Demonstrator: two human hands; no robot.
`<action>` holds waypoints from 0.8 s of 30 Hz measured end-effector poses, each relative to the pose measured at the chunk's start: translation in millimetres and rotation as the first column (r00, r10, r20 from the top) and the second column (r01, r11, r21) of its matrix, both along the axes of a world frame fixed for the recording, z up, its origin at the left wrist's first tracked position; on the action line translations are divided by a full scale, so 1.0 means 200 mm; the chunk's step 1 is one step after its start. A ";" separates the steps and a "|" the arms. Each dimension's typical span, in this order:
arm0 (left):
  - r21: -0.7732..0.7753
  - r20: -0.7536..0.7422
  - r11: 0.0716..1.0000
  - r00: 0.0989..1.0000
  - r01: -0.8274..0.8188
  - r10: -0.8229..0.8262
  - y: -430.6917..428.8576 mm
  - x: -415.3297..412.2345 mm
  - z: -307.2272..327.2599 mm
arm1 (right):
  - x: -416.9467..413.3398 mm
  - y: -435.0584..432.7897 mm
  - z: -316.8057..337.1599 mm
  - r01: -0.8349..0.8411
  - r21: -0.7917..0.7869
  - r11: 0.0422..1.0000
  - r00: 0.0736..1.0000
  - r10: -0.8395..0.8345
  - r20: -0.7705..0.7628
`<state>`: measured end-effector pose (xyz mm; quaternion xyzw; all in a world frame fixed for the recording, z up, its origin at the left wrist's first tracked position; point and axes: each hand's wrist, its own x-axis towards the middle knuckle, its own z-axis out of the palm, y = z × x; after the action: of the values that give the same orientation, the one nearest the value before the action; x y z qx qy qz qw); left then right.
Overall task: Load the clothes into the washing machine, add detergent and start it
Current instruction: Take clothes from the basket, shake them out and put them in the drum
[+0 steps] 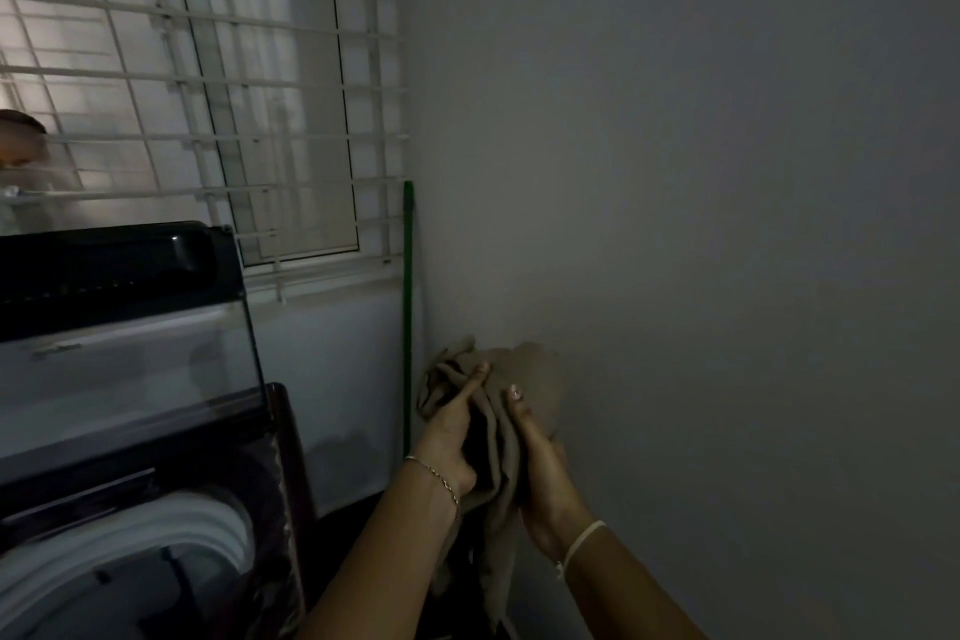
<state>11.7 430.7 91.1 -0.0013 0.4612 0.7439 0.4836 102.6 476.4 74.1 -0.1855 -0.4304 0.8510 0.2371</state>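
A beige garment [530, 379] hangs bunched between both hands, held up in front of the grey wall at lower centre. My left hand [454, 437] grips its left side, thumb raised, a thin bracelet on the wrist. My right hand [540, 478] clasps its right side, a white band on the wrist. The top-loading washing machine [156, 509] stands at lower left, its lid [124, 364] raised, the white drum rim [208, 525] showing below. The garment is to the right of the machine, apart from it.
A green broom handle [408, 307] leans in the corner between machine and hands. A barred window [208, 83] fills the upper left. A plain grey wall [727, 224] takes up the right side. The room is dim.
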 end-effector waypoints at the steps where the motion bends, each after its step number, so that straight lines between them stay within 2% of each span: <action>1: -0.033 0.002 0.999 1.000 0.013 -0.013 -0.01 -0.01 0.00 | 0.00 0.01 0.00 0.051 0.002 0.999 0.999 -0.051 0.005; 3: -0.049 0.004 0.998 1.000 0.031 -0.031 -0.03 -0.01 -0.01 | 0.00 0.02 0.04 0.119 0.036 0.992 0.992 -0.120 0.025; 5: -0.047 -0.064 0.999 0.998 0.007 -0.010 -0.05 -0.04 -0.02 | 0.00 0.05 0.08 0.141 0.075 0.987 0.989 -0.145 0.041; 7: -0.157 -0.238 0.981 0.968 -0.114 0.074 -0.09 -0.06 -0.04 | 0.01 0.08 0.12 0.142 0.135 0.981 0.988 -0.149 0.040; 8: -0.230 -0.370 0.945 0.919 -0.233 0.137 -0.11 -0.07 -0.05 | 0.01 0.10 0.15 0.148 0.162 0.975 0.986 -0.158 0.046; 10: -0.212 -0.675 0.897 0.721 -0.388 0.152 -0.15 -0.09 -0.06 | 0.00 0.13 0.18 0.161 0.190 0.969 0.982 -0.176 0.064; 12: -0.198 -0.899 0.905 0.437 -0.375 -0.016 -0.17 -0.08 -0.07 | -0.02 0.16 0.21 0.168 0.210 0.963 0.979 -0.188 0.079; 14: -0.319 -0.943 0.894 0.198 -0.315 -0.267 -0.19 -0.07 -0.10 | -0.01 0.17 0.26 0.139 0.247 0.959 0.981 -0.167 0.097; 16: -0.419 -0.901 0.830 0.055 -0.368 -0.430 -0.20 -0.04 -0.14 | -0.01 0.18 0.31 0.093 0.264 0.960 0.982 -0.131 0.133; 17: -0.420 -0.891 0.810 0.018 -0.409 -0.453 -0.19 -0.02 -0.14 | -0.02 0.17 0.33 0.073 0.270 0.960 0.981 -0.119 0.156; 19: -0.332 -0.924 0.827 -0.020 -0.453 -0.382 -0.14 0.05 -0.14 | -0.03 0.16 0.34 0.058 0.322 0.945 0.974 -0.125 0.191; 21: -0.224 -0.971 0.857 0.031 -0.464 -0.237 -0.09 0.09 -0.13 | -0.05 0.14 0.33 0.048 0.432 0.901 0.953 -0.171 0.250; 24: -0.162 -0.985 0.851 0.132 -0.499 -0.110 -0.08 0.09 -0.11 | -0.06 0.11 0.33 0.000 0.609 0.793 0.926 -0.231 0.300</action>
<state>28.7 414.8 68.2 0.3013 0.8167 0.4892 -0.0534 90.7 499.2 140.1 -0.2797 -0.7002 0.6062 0.2530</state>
